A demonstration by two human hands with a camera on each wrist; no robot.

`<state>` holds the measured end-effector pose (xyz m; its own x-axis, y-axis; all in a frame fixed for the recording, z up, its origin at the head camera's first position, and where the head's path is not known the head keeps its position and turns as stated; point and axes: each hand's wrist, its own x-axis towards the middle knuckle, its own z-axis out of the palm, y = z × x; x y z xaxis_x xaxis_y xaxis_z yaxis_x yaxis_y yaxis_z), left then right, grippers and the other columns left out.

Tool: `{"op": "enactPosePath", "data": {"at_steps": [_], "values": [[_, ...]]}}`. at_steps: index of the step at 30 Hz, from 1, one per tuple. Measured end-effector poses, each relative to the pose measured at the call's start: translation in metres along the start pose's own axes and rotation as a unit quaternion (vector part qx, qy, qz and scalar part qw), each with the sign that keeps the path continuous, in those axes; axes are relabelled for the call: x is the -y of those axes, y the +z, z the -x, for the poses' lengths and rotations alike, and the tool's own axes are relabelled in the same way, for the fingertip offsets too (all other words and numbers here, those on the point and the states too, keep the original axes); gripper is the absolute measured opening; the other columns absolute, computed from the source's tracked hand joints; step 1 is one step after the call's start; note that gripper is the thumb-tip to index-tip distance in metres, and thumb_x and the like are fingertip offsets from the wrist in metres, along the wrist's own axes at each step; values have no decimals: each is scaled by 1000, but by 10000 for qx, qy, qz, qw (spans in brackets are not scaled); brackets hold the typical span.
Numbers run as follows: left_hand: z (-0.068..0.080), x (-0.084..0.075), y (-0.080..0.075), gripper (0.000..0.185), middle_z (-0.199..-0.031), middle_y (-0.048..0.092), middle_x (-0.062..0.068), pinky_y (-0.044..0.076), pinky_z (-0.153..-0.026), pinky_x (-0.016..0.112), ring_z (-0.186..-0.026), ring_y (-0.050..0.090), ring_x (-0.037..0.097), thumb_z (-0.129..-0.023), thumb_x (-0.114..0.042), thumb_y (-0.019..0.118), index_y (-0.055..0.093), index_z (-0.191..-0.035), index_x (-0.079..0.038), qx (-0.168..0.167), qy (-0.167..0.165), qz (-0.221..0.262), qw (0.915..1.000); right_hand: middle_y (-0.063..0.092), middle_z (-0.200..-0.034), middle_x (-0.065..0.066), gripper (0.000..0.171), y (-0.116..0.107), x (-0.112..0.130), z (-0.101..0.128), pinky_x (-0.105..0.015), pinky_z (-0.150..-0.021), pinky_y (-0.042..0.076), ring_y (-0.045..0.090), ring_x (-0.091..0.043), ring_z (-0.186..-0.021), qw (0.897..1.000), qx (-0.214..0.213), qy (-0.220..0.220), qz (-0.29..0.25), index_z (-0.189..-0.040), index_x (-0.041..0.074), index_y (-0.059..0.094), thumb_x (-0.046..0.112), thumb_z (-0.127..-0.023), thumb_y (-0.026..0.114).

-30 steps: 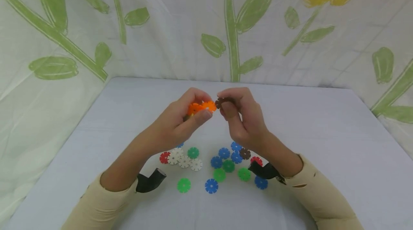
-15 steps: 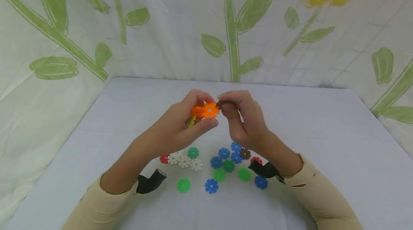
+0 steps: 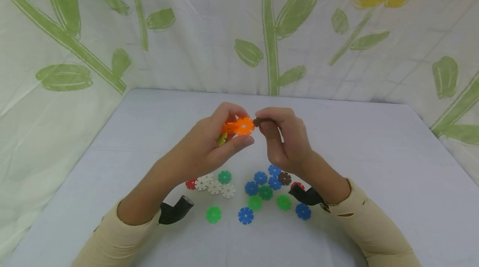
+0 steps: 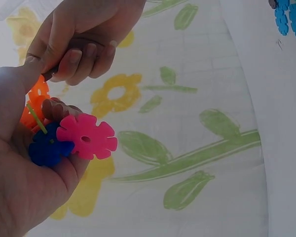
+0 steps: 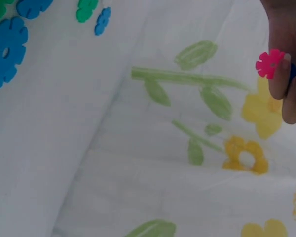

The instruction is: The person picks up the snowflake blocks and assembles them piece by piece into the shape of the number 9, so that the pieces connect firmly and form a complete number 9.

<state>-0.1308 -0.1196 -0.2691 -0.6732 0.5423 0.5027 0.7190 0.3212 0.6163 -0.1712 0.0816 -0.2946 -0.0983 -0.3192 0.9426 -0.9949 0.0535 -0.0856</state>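
My left hand [image 3: 209, 138] grips a chain of notched plastic discs above the table. Orange discs [image 3: 244, 126] show between its thumb and fingers, with a yellow disc [image 3: 221, 139] below them. In the left wrist view a pink disc [image 4: 86, 137] and a dark blue disc [image 4: 49, 145] of the same chain stick out by the palm. My right hand [image 3: 286, 138] pinches a brown disc [image 3: 265, 120], seen nearly edge-on, its left rim right at the edge of the front orange disc. Fingers hide part of the brown disc.
Loose discs lie on the white table [image 3: 374, 154] below the hands: white [image 3: 228, 191], blue [image 3: 245, 216], green [image 3: 213, 214], red [image 3: 191, 184] and a brown one. A black bent wrist mount [image 3: 176, 210] hangs under each forearm. A flower-patterned curtain [image 3: 209, 30] stands behind the table.
The left thumb has shifted down and right, exposing more of the orange and yellow discs. The right hand has tilted the brown disc further edge-on beside the orange one.
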Motion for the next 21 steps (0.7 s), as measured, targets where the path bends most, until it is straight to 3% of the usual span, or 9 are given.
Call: {"op": "enactPosePath", "data": {"at_steps": [10, 21], "values": [[0, 3, 4, 36, -81, 55, -2, 47, -57, 27, -67, 50, 10, -97, -16, 67, 45, -124, -6, 53, 36, 120, 9999, 56, -83, -14, 24, -4, -2, -2, -26, -58, 55, 44, -15, -52, 9990, 398, -183, -12, -106, -14, 51, 9, -107, 43], [-1, 6, 6, 35, -89, 57, 1, 49, -61, 28, -72, 53, 11, -98, -14, 65, 43, -124, -5, 154, 50, 265, 9995, 50, -89, -15, 24, 7, 0, 5, -21, -56, 45, 44, -17, -59, 9998, 16, 138, -140, -106, -14, 48, 8, -107, 41]]}}
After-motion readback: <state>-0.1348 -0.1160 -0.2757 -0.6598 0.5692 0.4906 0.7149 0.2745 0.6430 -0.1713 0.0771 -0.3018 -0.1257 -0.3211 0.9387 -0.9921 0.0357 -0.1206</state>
